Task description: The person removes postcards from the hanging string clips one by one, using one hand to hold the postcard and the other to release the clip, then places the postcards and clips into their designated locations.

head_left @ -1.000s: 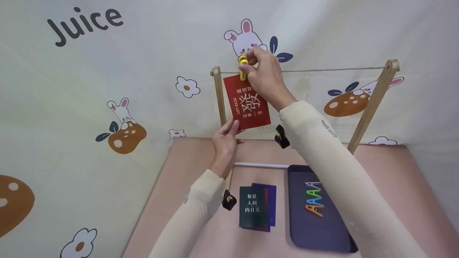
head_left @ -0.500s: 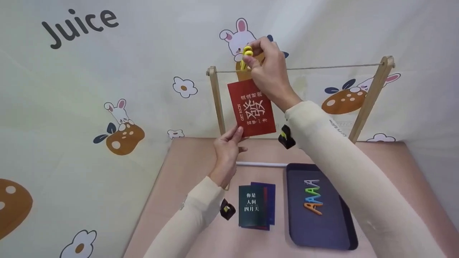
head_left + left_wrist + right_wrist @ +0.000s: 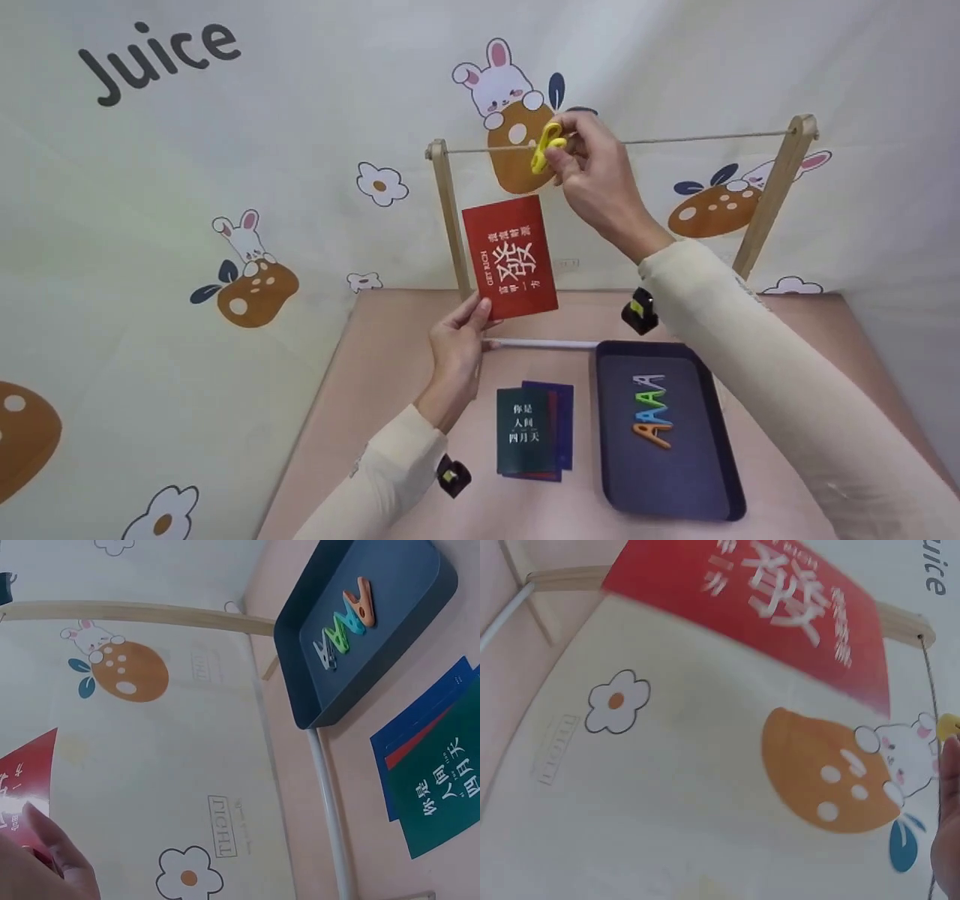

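My left hand (image 3: 456, 351) pinches a red card (image 3: 510, 259) with white lettering by its bottom left corner. The card hangs tilted just below the string (image 3: 705, 139), with a gap between them. Between the thumb and fingers of my right hand (image 3: 604, 176) is a yellow clothespin (image 3: 546, 148), which overlaps the string in the head view; whether it touches cannot be told. Card and clothespin are apart. In the left wrist view, part of the red card (image 3: 30, 776) shows beside the thumb. The right wrist view shows the card (image 3: 765, 607) and only a sliver of clothespin (image 3: 949, 726).
The string runs between two wooden posts (image 3: 772, 199). On the pink table, a dark tray (image 3: 675, 487) holds several coloured clothespins (image 3: 651, 412). Left of it lies a stack of cards (image 3: 523, 457), dark green on top. A white bar (image 3: 551, 344) lies behind them.
The yellow clothespin has come away from the card's top edge; my right hand rose with it, then moved right and down. My left hand has lowered the red card below the string.
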The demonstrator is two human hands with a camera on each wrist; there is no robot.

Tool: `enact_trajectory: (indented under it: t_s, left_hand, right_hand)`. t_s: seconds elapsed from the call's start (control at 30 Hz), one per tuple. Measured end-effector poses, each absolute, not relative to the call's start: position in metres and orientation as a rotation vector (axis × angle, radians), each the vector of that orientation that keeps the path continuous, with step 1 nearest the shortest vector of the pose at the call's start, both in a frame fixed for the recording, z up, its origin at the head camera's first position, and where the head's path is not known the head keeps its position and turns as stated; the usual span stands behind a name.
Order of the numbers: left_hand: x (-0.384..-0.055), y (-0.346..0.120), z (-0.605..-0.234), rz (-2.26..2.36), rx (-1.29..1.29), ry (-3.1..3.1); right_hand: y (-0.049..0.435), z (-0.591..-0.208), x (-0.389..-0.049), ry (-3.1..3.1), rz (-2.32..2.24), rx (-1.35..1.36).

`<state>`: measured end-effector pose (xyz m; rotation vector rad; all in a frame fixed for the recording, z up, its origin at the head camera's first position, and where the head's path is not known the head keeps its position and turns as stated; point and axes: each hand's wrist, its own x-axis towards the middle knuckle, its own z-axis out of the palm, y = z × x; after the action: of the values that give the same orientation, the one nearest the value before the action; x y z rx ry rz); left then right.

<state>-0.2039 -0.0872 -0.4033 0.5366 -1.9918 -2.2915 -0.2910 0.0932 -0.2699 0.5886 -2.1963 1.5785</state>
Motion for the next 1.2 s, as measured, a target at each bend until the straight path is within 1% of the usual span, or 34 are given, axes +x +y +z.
enact_trajectory:
  t_s: [0.3,0.53,0.73,1.0,1.2]
  left_hand:
    - [-0.183,-0.096,-0.419,-2.201,0.584,-2.124]
    - [-0.159,-0.092,-0.429,-2.215,0.556,-2.119]
    - [-0.140,-0.089,-0.434,-2.206,0.564,-2.119]
    - [-0.128,-0.093,-0.445,-2.232,0.622,-2.092]
    - [-0.126,-0.094,-0.455,-2.237,0.631,-2.108]
  right_hand:
    - [0.123,-0.296,-0.277,-2.083,1.789,0.659]
    - [0.134,-0.321,-0.254,-2.111,1.862,0.711]
    - [0.145,-0.340,-0.236,-2.193,1.867,0.690]
    - [0.158,-0.367,-0.213,-2.270,1.806,0.671]
    - [0.168,-0.385,-0.195,-2.411,1.572,0.652]
